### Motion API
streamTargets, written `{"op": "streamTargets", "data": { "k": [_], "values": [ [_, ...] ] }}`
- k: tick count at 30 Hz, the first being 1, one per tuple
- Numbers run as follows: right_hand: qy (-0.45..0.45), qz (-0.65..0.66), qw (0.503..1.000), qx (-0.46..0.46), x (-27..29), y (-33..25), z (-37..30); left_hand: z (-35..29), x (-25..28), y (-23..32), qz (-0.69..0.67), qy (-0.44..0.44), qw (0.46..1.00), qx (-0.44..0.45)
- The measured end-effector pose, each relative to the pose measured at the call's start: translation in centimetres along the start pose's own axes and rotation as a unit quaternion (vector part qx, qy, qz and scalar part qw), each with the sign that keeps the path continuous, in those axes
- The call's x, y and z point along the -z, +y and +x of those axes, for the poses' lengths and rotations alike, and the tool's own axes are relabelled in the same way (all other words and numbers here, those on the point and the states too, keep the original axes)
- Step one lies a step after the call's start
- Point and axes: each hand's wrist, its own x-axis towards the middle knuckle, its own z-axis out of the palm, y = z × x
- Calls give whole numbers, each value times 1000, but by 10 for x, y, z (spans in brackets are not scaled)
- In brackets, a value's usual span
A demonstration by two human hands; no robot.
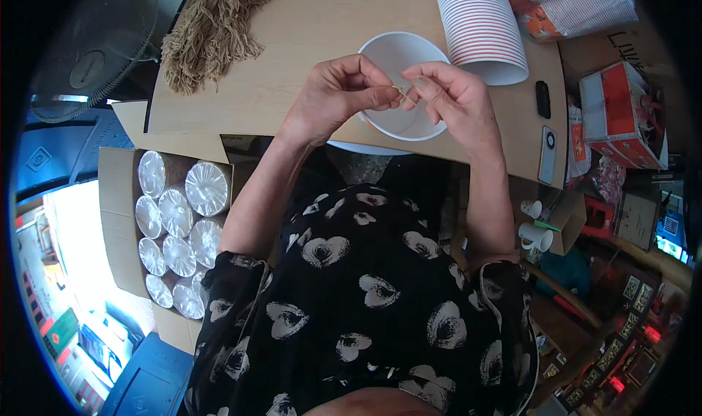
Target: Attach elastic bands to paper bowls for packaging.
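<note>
Over a white paper bucket (pixel 399 129) at the table's front edge, both my hands meet at a thin yellowish string (pixel 399 91). My left hand (pixel 338 96) pinches it between thumb and forefinger. Close against it, my right hand (pixel 455 101) has its thumb and fingers drawn together at the other end of the string. The string is small, and much of it is hidden by my fingers. Behind my right hand lies a long nested stack of white paper buckets (pixel 482 24) with red rims, its open mouth toward me.
A bundle of brown twisted strings (pixel 212 39) lies on the table (pixel 322 13) at the far left. A black object (pixel 542 99) and a pale remote (pixel 548 155) are at the right edge. Left of me, a cardboard box (pixel 117 218) holds several plastic-wrapped stacks. A fan (pixel 91 65) stands beyond.
</note>
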Motion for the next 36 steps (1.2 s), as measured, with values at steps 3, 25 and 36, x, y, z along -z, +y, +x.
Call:
{"op": "streamTargets", "data": {
  "k": [3, 25, 36],
  "values": [
    [-17, -19, 1000, -12, -4, -1, -1, -1, -1, -1, 1, 8, 1000, 11],
    [22, -90, 993, 72, -7, 4, 2, -5, -1, 18, 5, -9, 997, 70],
    [50, -100, 989, 97, -3, 3, -2, -1, -5, 26, 8, -30, 997, 64]
  ]
}}
